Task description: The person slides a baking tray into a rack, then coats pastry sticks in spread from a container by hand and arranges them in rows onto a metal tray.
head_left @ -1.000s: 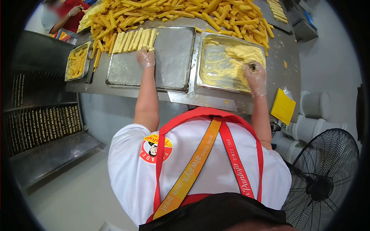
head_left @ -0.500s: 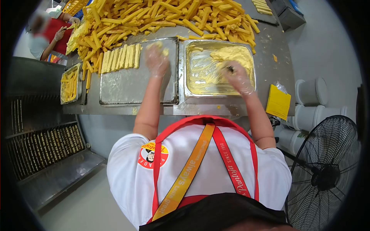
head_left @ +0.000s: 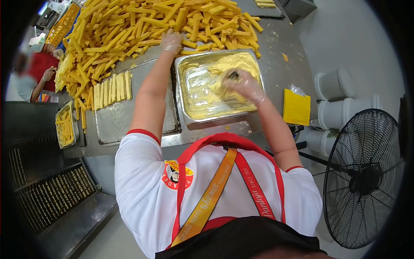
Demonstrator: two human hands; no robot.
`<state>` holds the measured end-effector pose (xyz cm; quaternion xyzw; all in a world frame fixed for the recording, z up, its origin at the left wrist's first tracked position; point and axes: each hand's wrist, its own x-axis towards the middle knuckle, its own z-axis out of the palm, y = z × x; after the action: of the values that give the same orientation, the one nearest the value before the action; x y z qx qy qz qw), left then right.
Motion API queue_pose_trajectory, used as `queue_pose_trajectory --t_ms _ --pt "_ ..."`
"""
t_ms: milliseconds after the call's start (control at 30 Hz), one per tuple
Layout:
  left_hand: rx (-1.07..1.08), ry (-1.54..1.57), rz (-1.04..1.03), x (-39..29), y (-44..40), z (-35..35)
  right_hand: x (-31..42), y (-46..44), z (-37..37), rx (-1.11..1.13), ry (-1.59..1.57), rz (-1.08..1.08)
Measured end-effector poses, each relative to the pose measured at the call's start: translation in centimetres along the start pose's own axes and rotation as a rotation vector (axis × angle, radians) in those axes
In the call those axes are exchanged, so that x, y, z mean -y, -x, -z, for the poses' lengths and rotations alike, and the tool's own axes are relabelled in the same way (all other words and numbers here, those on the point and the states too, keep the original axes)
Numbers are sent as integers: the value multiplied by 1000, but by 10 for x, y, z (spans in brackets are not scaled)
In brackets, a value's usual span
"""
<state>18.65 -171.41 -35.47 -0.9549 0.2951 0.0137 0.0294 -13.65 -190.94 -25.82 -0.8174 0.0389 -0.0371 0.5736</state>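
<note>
At the far left, a dark metal rack (head_left: pixel 56 194) is seen below the counter (head_left: pixel 280 75), and above it two gloved hands of another person (head_left: pixel 41 71) are held beside the far end of the pile. A small tray (head_left: pixel 76 129), filled with yellow sticks, is set near the counter's left edge. Next, a flat tray (head_left: pixel 118 123) is placed close to the near edge; a row of pale coated sticks (head_left: pixel 113 88) is lined up on its far left part, and grey metal is left showing in front of the row. Its right half is crossed by the left forearm.

The large pile of yellow sticks (head_left: pixel 129 26) is spread along the back. At its front edge, beyond the deep pan's far left corner, the gloved left hand (head_left: pixel 171 42) is laid; whether a stick is pinched in its grip cannot be told.

The deep pan (head_left: pixel 220 118), smeared with yellow cream (head_left: pixel 233 59), is set just beside the flat tray. The gloved right hand (head_left: pixel 245 85) is held over it with fingers curled; what is held in that grip is blurred and cannot be told. Right of the pan's rim, a strip of crumb-dotted counter is left as room for movement. A yellow sheet (head_left: pixel 296 107) is laid at the near right corner, with white tubs (head_left: pixel 336 83) and a black fan (head_left: pixel 364 177) stood beyond the edge.
</note>
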Motion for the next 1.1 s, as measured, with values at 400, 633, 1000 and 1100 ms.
queue_pose_trajectory --t_ms 400,633,1000,1100 --pt "-546 593 -29 -49 160 91 10 21 55 128 113 -130" --pt "-129 1130 92 -137 239 67 14 31 74 333 342 10" --pt "-406 718 57 -157 235 30 -14 21 37 -109 -583 -6" --pt "-431 731 54 -157 238 28 -33 10 45 -170 -455 -104"
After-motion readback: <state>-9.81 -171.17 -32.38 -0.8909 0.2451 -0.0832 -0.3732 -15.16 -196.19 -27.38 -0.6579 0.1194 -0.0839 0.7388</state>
